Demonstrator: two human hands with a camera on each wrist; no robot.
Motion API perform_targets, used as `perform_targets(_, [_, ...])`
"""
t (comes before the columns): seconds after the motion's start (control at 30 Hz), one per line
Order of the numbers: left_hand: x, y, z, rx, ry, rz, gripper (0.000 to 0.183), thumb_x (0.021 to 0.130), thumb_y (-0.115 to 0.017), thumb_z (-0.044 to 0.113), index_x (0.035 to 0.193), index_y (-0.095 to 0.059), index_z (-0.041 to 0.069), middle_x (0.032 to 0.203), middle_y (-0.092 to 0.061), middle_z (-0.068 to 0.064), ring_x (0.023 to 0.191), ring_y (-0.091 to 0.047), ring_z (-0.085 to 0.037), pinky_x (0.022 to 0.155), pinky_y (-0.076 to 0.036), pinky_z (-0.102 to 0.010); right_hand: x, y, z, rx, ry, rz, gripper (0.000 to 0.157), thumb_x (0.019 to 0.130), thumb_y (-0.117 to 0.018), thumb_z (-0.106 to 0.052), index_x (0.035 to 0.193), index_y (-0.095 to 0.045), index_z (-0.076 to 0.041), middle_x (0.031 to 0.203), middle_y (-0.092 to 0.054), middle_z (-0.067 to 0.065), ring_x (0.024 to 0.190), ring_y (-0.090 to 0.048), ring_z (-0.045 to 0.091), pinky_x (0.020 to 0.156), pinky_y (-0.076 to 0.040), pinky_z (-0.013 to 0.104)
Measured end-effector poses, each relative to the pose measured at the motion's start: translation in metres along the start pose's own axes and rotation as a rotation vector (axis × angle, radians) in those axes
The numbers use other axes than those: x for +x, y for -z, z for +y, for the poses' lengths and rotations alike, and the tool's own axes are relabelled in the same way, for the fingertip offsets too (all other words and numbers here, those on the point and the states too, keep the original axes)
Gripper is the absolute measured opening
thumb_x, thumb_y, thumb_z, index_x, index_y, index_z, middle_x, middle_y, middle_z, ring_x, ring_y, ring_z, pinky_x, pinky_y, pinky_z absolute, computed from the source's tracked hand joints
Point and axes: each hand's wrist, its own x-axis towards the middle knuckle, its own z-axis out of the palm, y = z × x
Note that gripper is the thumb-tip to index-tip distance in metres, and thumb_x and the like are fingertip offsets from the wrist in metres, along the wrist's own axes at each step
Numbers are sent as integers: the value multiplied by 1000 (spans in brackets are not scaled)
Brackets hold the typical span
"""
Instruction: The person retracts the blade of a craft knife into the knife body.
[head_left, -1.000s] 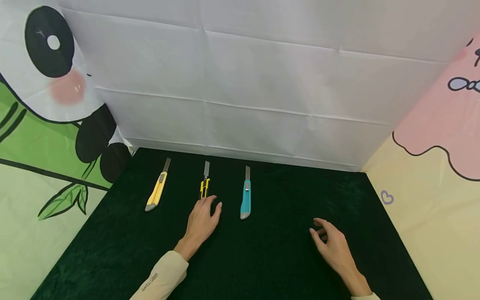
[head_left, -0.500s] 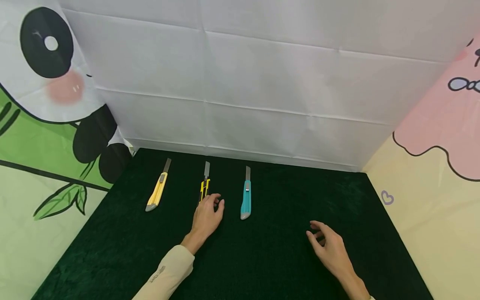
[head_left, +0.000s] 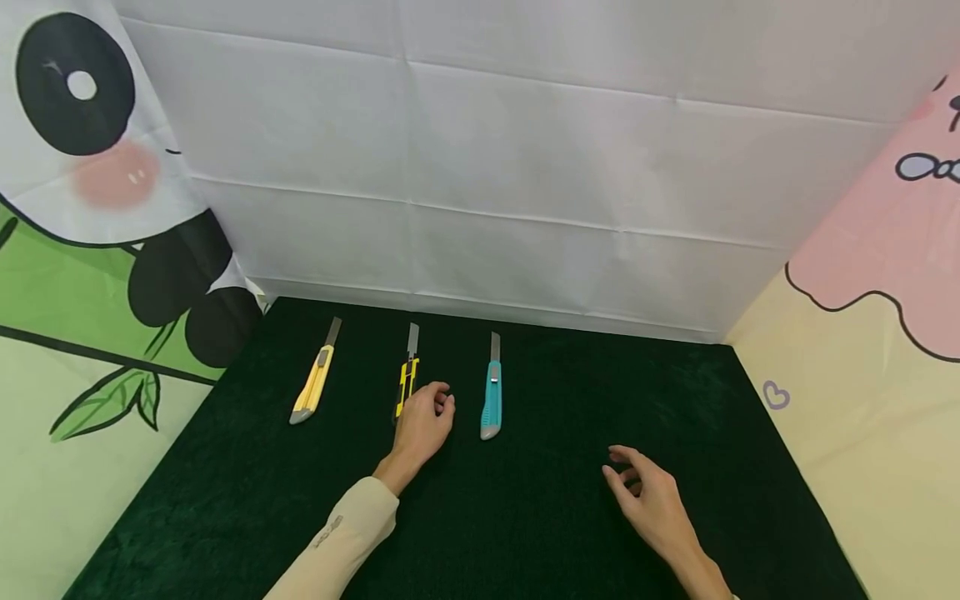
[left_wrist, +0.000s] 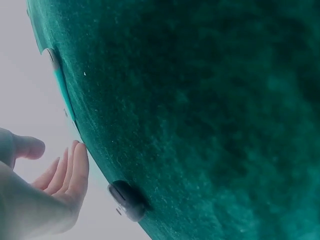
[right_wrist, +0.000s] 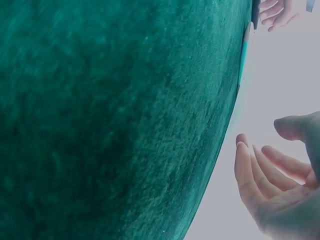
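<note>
Three utility knives lie in a row on the dark green cloth, blades out and pointing at the back wall. At the left is the pale yellow utility knife (head_left: 315, 383), in the middle the black-and-yellow utility knife (head_left: 407, 379), then the teal utility knife (head_left: 491, 400). My left hand (head_left: 423, 423) is between the middle and teal knives, overlapping the middle one's lower handle; its fingers are loosely bent around nothing. In the left wrist view the dark handle end (left_wrist: 127, 202) shows beside that hand. Farther right, my right hand (head_left: 647, 497) hovers with loosely curved, empty fingers.
Green cloth (head_left: 540, 517) covers the table. A creased white sheet (head_left: 525, 167) rises behind it. Printed panels stand on both sides, one with a panda (head_left: 112, 175) at left and one with a pink figure (head_left: 870, 233) at right.
My left hand has shifted right, uncovering more of the black-and-yellow utility knife's handle. My right hand has drifted a little to the left. The knives have stayed in place.
</note>
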Motion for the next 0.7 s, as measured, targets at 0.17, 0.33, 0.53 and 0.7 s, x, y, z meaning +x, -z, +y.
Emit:
perform_targets(0.17, [5,-5,0,-24,7,-8,27,101,-64,10,124,-65,-3,99,-67,-10,83,-62,-18,78,-56,-38,0,-3,-4,17,-10,-14,34,97,-70,-11,129,-63,-2,119,-69,14,87,-65,6,71,-56,24])
perform_targets(0.33, [9,-10,0,-43,-3,-38,27,102,-63,10,125,-64,-4,98,-66,-10,81,-62,-17,76,-56,-36,-2,-6,-6,35,-7,-17,34,97,-71,-11,128,-64,-2,119,-69,13,87,-65,6,71,-56,24])
perform_targets(0.53, [13,-16,1,-75,21,-72,27,102,-63,10,125,-65,-3,97,-66,-9,79,-61,-16,74,-56,-35,-3,-9,-6,39,-23,-20,33,97,-71,-12,128,-65,-4,118,-69,10,88,-65,8,71,-56,24])
perform_targets(0.7, [16,-22,4,-95,41,-79,26,101,-63,10,124,-66,-2,97,-67,-9,79,-62,-16,74,-56,-36,-3,-11,-8,39,-53,-25,31,97,-71,-13,127,-66,-6,118,-69,10,88,-65,8,71,-56,23])
